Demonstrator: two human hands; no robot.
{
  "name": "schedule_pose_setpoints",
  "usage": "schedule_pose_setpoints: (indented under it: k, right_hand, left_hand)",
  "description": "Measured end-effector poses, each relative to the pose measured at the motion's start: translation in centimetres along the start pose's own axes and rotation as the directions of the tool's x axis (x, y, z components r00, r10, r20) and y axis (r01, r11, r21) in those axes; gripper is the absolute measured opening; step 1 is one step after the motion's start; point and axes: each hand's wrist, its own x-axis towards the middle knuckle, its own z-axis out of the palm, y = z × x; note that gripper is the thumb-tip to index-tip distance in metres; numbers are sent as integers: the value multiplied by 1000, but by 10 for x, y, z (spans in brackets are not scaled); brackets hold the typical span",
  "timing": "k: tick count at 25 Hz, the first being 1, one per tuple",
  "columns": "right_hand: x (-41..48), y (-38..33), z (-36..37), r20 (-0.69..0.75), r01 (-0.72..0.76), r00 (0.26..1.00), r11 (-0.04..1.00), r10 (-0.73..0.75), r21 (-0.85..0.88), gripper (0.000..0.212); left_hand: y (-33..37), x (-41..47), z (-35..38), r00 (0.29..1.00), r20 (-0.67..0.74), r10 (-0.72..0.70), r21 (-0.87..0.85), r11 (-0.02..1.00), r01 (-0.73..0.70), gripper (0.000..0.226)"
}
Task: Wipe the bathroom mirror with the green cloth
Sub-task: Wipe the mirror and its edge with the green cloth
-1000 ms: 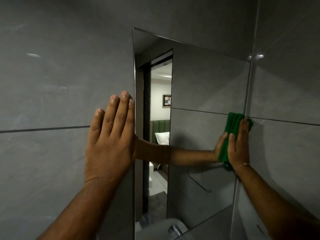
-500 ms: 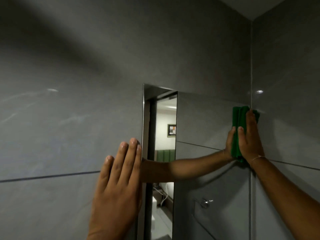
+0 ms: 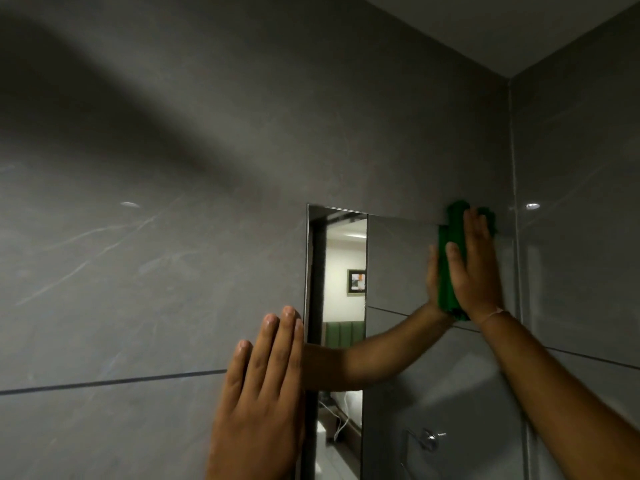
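Wiping in hand — right hand [image 3: 475, 271] fingers straight, pressing cloth [image 3: 446, 282] beneath them onto mirror [image 3: 398, 268] top corner. Left hand [image 3: 263, 393] flat, fingers straight, on wall [image 3: 138, 271]. Next, likely — sweep toward left fingers, firm pressure.

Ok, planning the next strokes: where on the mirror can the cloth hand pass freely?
Free: the mirror glass between its left edge and the green cloth, and the glass lower down. Crowded: the top right corner under the right hand, and the left edge by the left hand.

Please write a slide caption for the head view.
Right hand presses green cloth on mirror, top-right corner; left hand flat on wall.
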Motion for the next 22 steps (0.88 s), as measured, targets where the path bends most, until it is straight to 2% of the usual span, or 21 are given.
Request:
schedule_pose_setpoints:
  k: [6,11,14,16,22]
  right_hand:
    - [-22,-149,27,84,205,976,978,-202,-30,82]
    - [-40,-270,59,134,361,925,932,-355,-23,77]
    - [-43,-283,58,116,357,929,934,-351,-31,72]
    - [-42,-283,50,91,295,952,955,-291,-36,69]
    - [-55,-291,33,56,224,971,968,-231,112,66]
  left_hand:
    - [1,-4,-6,999,32,-14,-15,1000,15,74]
    - [-2,-7,-2,996,91,2,-72,997,4,65]
    - [-2,-6,-5,985,170,-13,-107,994,32,61]
    - [-3,-4,-12,983,182,3,-142,990,23,62]
    - [-16,7,-54,963,264,47,-211,977,10,71]
